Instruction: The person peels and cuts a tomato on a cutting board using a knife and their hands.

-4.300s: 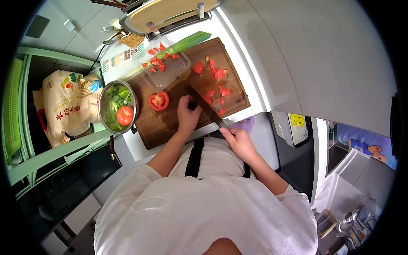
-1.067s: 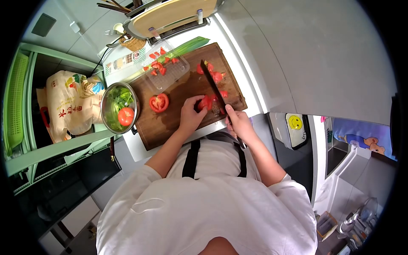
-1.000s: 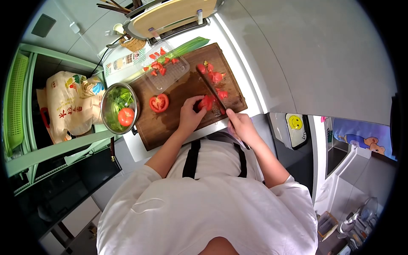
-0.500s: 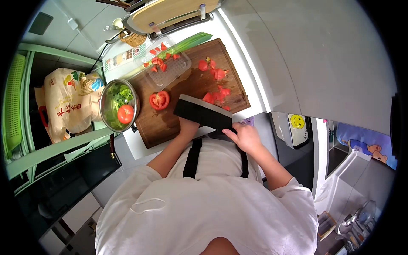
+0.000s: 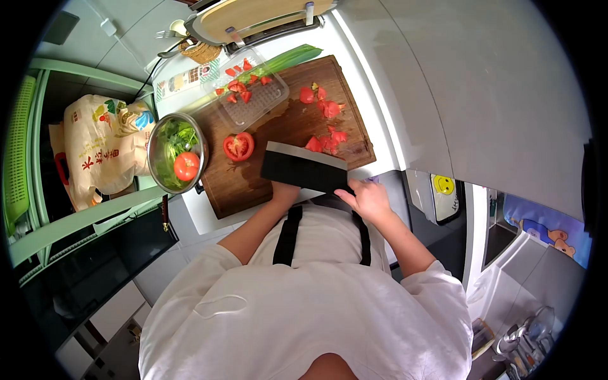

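A black-bladed cleaver (image 5: 303, 170) with a pale edge strip lies across the near side of the wooden cutting board (image 5: 266, 136). My right hand (image 5: 369, 200) is closed around its handle end. Behind the blade, my left hand (image 5: 285, 192) shows only in part, its fingers hidden. Just beyond the cleaver sit chopped tomato pieces (image 5: 328, 140), and more tomato chunks (image 5: 323, 102) lie farther up the board. To the left rests a tomato half (image 5: 239, 147), cut face up. A clear plastic tray (image 5: 263, 107) holds several tomato wedges (image 5: 237, 87).
Left of the board, a metal bowl (image 5: 201, 138) contains a whole tomato (image 5: 186, 166) and green leaves (image 5: 182, 140). A long green onion (image 5: 294, 58) lies along the board's far edge. A green shelf (image 5: 82, 221) with a paper bag (image 5: 104, 149) stands at left.
The camera view has shifted slightly. The cleaver and both hands stay nearly in the same place, with a little more of the tomato pieces beyond the blade uncovered.
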A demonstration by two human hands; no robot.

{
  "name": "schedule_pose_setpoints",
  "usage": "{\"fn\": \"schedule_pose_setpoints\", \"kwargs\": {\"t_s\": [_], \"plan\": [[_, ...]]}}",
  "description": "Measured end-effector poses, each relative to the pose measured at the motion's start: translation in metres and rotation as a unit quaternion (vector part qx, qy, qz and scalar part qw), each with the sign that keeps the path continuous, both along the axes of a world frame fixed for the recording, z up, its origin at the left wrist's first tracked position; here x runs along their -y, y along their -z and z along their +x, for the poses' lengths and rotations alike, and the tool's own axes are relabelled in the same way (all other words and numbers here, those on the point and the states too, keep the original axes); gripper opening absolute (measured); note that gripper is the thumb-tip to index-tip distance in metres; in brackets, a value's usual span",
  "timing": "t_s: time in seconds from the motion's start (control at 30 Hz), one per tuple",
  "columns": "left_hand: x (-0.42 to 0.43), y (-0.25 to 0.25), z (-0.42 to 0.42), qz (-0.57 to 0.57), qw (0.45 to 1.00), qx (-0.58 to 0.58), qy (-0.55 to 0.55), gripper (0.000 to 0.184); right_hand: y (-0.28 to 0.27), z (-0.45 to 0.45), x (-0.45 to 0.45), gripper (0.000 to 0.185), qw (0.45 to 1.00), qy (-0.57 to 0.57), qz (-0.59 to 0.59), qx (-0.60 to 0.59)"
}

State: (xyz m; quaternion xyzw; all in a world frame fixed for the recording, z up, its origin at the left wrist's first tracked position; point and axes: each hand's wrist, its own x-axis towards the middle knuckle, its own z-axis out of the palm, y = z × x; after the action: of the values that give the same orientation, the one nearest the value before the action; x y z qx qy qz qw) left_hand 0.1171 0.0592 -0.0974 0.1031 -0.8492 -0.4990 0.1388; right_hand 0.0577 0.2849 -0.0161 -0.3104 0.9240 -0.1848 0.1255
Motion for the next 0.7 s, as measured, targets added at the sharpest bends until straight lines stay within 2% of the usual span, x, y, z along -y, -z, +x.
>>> {"fn": "schedule_pose_setpoints", "kwargs": {"t_s": [0.17,0.27,0.37,0.47,0.57,0.7], "plan": [[0.001,0.022,0.006,-0.045,0.999,0.011,-0.016,0.036,0.003,0.001,0.0,0.055,1.0,0.008,0.005,-0.012],[0.0,0.025,0.008,0.0,1.0,0.023,-0.014,0.036,0.004,0.001,0.005,0.054,1.0,0.005,0.01,-0.024],[-0.005,0.022,0.005,-0.049,0.997,-0.014,-0.052,0.025,0.01,0.002,0.001,0.054,0.999,0.003,-0.007,-0.043],[-0.002,0.033,0.007,-0.1,0.994,-0.02,-0.047,0.027,0.011,0.001,0.003,0.056,0.996,0.005,-0.038,-0.083],[-0.001,0.026,0.008,-0.048,0.998,0.039,-0.032,0.032,0.014,0.0,0.011,0.057,0.993,0.014,-0.058,-0.099],[-0.003,0.024,0.004,-0.044,0.998,0.011,-0.053,0.029,0.013,0.001,0.009,0.054,0.997,0.026,-0.053,-0.054]]}}
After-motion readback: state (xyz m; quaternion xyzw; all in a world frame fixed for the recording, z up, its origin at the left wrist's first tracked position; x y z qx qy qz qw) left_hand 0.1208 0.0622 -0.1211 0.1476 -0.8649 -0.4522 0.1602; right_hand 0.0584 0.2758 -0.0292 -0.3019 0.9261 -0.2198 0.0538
